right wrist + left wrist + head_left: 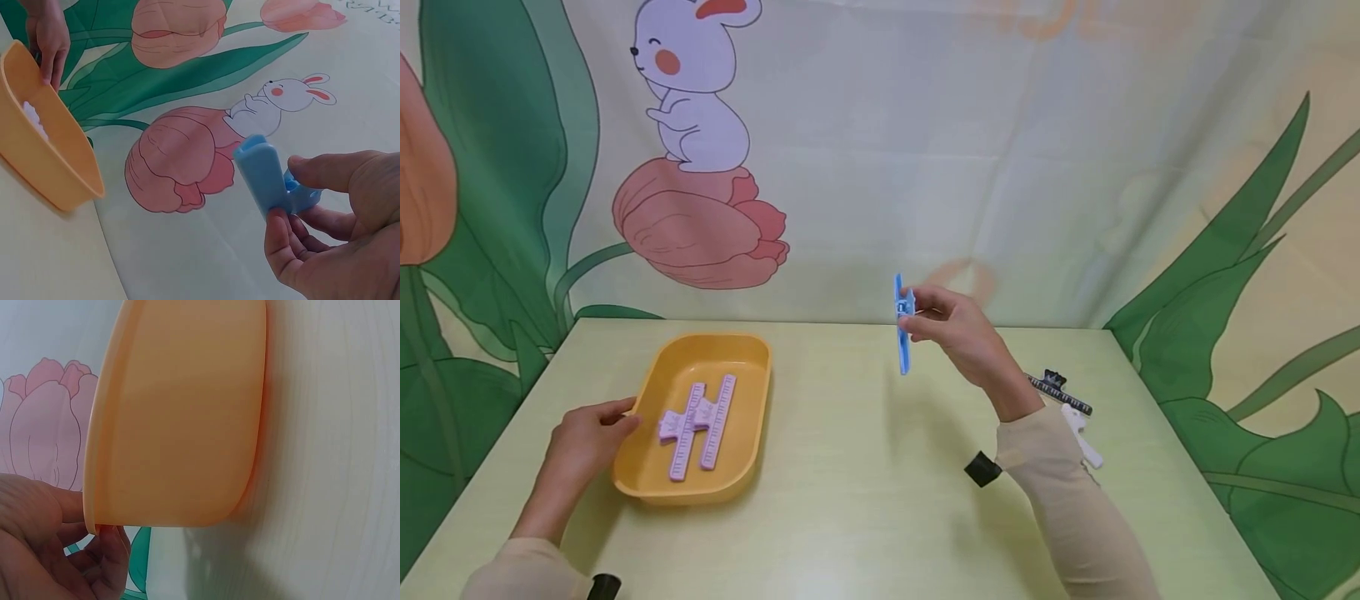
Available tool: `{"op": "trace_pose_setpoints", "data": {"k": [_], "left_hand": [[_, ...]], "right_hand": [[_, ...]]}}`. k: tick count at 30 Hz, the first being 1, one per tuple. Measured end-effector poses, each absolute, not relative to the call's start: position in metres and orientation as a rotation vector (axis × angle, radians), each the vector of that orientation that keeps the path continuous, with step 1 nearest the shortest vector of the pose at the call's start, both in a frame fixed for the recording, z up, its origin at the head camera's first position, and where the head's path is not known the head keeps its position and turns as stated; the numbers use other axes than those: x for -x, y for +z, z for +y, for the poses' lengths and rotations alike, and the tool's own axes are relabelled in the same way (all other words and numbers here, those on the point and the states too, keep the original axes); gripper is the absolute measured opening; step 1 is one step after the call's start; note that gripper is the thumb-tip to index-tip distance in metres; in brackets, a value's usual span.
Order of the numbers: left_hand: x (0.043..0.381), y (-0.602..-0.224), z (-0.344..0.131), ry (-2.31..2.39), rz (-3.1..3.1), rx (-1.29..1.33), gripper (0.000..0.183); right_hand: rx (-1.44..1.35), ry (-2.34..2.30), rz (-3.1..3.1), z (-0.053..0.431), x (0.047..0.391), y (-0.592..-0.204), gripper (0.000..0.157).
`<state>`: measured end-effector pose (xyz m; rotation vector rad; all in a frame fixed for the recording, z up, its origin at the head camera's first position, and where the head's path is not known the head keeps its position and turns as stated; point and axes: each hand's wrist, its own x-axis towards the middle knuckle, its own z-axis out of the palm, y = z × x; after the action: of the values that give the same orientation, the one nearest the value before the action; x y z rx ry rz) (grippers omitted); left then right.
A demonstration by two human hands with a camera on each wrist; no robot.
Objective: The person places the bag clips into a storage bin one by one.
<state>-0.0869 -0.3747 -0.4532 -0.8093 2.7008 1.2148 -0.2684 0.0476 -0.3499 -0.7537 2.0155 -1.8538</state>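
Note:
In the head view, my right hand (958, 333) pinches a blue plastic clip (903, 350) by its side tab, up in the air above the table's far edge. Its long bar stands nearly upright; in the right wrist view the clip (259, 172) sits between thumb and fingertips. My left hand (583, 442) grips the left rim of a yellow tray (692, 492), its thumb and fingers on the rim (94, 456) in the left wrist view. Two lilac ruler-shaped clips (718, 422) lie side by side in the tray.
To the right, partly behind my right forearm, lie a black clip with ruler marks (1067, 395) and a white clip (1082, 437) on the pale table (850, 500). A printed curtain (880, 167) with a rabbit and flowers hangs behind the table.

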Motion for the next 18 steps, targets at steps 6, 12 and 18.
{"op": "trace_pose_setpoints", "data": {"k": [6, 12, 18], "left_hand": [[0.088, -0.453, -0.374, 1.214, 2.706, 0.813, 0.054], [0.088, -0.455, -0.375, 1.217, 2.71, 0.808, 0.054], [0.088, -0.455, -0.375, 1.217, 2.713, 0.806, 0.054]], "right_hand": [[0.761, -1.844, 1.992, 0.028, 0.263, -0.349, 0.04], [0.779, -1.829, 1.968, 0.01, 0.259, -0.35, 0.039], [0.791, -1.811, 1.948, -0.007, 0.256, -0.353, 0.04]]}}
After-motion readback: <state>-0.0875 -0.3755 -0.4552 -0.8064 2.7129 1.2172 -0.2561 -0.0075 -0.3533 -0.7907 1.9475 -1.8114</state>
